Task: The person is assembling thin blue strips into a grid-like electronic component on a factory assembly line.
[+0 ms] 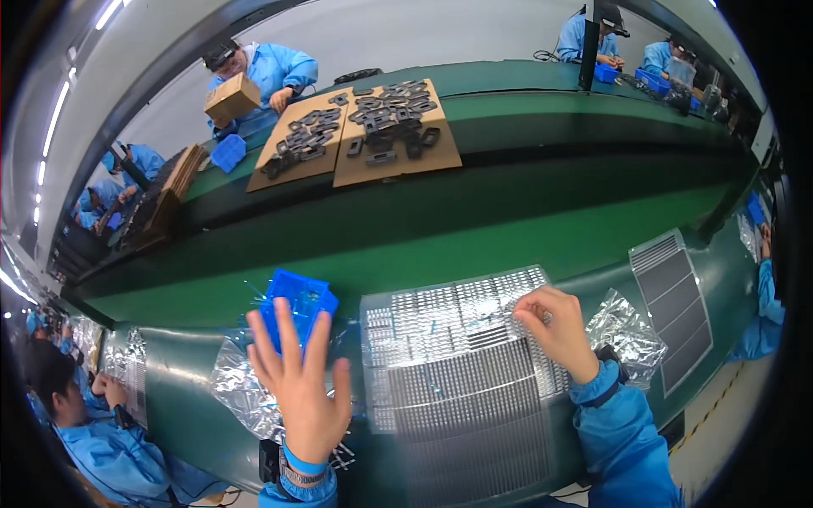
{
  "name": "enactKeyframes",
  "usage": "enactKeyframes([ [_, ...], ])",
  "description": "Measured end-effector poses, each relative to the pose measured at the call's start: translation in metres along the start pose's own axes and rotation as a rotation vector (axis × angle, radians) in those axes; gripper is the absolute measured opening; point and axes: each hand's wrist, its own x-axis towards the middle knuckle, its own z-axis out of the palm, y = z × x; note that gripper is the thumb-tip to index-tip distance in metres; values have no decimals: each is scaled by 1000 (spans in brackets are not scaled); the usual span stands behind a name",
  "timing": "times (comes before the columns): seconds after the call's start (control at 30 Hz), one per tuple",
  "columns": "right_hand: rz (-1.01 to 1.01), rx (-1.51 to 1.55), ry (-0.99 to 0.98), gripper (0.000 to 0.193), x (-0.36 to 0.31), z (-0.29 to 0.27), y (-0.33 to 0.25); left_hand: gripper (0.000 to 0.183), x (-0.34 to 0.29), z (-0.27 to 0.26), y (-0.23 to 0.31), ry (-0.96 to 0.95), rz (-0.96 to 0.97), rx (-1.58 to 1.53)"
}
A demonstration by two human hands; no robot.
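Observation:
My left hand (312,402) is held up with its fingers spread and nothing in them, in front of a small blue plastic bin (320,293). My right hand (559,332) is closed in a pinch over the right part of a clear sheet (461,381). What its fingertips hold, if anything, is too small to make out. Rows of small metallic and grey pieces cover the sheet, and a few thin blue bits lie scattered on it. The sheet's near part looks plainer, with fine lines.
Crumpled silvery bags (241,381) (622,339) lie left and right of the sheet. A dark grey striped sheet (675,305) is farther right. Beyond the green belt, cardboard (339,165) carries many dark parts. A person across holds a cardboard box (231,99); others sit around.

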Motion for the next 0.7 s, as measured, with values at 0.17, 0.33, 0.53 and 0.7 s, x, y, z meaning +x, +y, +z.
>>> enactKeyframes([
  [0.17, 23, -3, -81, 7, 2, -2, 11, 47, -3, 34, 39, -165, 256, -359],
  [0.33, 3, 11, -121, 8, 4, 12, 9, 40, -8, 91, 53, -283, 358, -590],
  [0.53, 44, -83, -152, 9, 4, 8, 10, 41, -6, 106, 54, -308, 311, -641],
  [0.7, 88, -65, -183, 11, 3, 11, 7, 39, -9, 109, 56, -308, 255, -622],
])
